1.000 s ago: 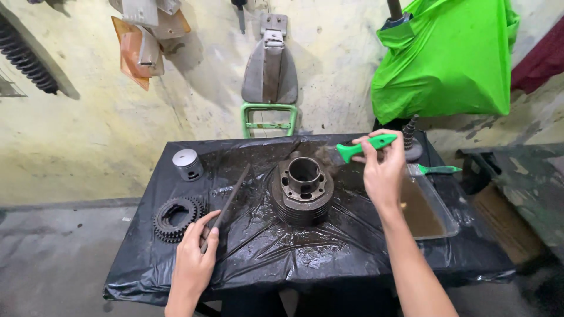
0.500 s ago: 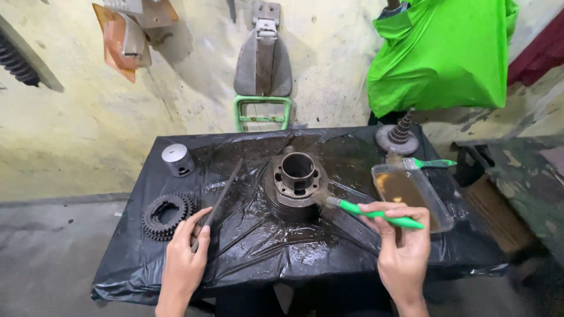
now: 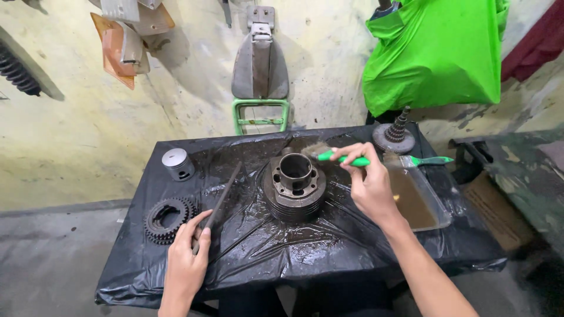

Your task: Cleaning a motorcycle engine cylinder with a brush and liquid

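Note:
A dark finned engine cylinder (image 3: pixel 295 186) stands upright in the middle of a table covered with black plastic sheet (image 3: pixel 276 252). My right hand (image 3: pixel 365 179) grips a green-handled brush (image 3: pixel 329 155), whose bristles touch the cylinder's upper right rim. My left hand (image 3: pixel 187 261) rests near the table's front left, its fingers around the near end of a long dark metal file (image 3: pixel 218 203) that lies on the plastic and points toward the cylinder.
A silver piston (image 3: pixel 177 164) stands at the back left, a black sprocket gear (image 3: pixel 168 218) lies by my left hand. A tray of brown liquid (image 3: pixel 418 202), a second green brush (image 3: pixel 424 160) and a gear cluster (image 3: pixel 395 135) sit at the right. A green cloth (image 3: pixel 435 53) hangs behind.
My right hand swung the green brush from the back right down over the tray, then up to the cylinder's rim. My left hand stayed on the file.

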